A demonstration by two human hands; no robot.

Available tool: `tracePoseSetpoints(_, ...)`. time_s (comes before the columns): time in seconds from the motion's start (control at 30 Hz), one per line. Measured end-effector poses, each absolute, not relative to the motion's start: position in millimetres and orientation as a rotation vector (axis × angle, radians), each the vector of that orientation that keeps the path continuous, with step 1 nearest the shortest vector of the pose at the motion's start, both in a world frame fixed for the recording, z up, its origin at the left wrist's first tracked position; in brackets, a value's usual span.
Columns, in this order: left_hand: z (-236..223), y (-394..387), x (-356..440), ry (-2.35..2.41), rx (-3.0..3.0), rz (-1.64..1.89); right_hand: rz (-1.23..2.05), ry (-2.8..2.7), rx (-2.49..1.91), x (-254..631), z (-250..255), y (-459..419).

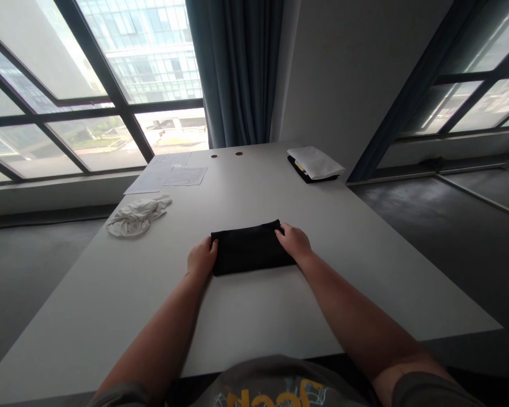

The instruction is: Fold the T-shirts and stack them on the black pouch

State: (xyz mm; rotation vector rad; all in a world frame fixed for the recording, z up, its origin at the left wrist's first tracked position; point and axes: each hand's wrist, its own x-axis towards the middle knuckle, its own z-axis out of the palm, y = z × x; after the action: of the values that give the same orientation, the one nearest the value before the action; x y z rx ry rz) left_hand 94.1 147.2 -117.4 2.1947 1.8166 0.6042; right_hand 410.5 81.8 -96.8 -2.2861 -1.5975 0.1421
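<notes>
A black cloth (251, 249), folded into a flat rectangle, is at the middle of the white table, low over the top or resting on it. My left hand (202, 257) grips its left edge, thumb on the near face. On the opposite side my right hand (295, 241) pinches the upper right corner, which is pulled up slightly higher than the left one. The fingers behind the cloth are hidden on both sides.
A crumpled white cloth (139, 216) lies on the table's left side. Behind it are printed paper sheets (166, 174). At the back right, a folded white cloth (316, 163) sits on a dark folded item (309, 176). The white table (254, 316) ends close to my body.
</notes>
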Motion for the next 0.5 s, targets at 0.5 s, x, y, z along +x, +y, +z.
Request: tracePoseSetpoints(0.5, -107, 190, 134, 1.241, 2.584, 0.569, 0.104, -1.595, -2.321, 413, -102, 78)
